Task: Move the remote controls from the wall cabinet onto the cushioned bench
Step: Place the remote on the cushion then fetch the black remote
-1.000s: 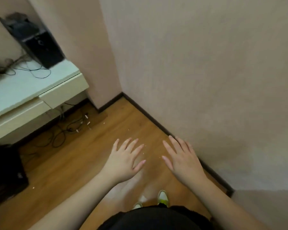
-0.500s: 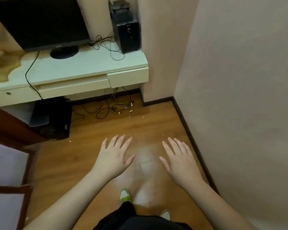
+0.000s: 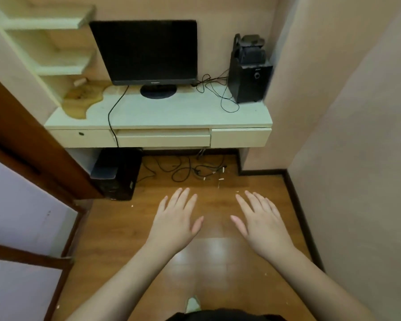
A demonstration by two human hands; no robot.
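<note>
Left hand (image 3: 175, 222) and right hand (image 3: 262, 224) both flat, fingers spread, holding nothing, over glossy wooden floor (image 3: 213, 258). No remote controls, wall cabinet or cushioned bench visible. Remotes likely light, rigid, smooth plastic; grip across the middle.

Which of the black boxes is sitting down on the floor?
The computer tower under the desk, on the left. The other black box, the speaker, stands up on the desk top at the right, beside the monitor.

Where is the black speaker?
In the head view, the speaker stands on the right end of the white desk, right of the monitor and close to the wall corner.
</note>
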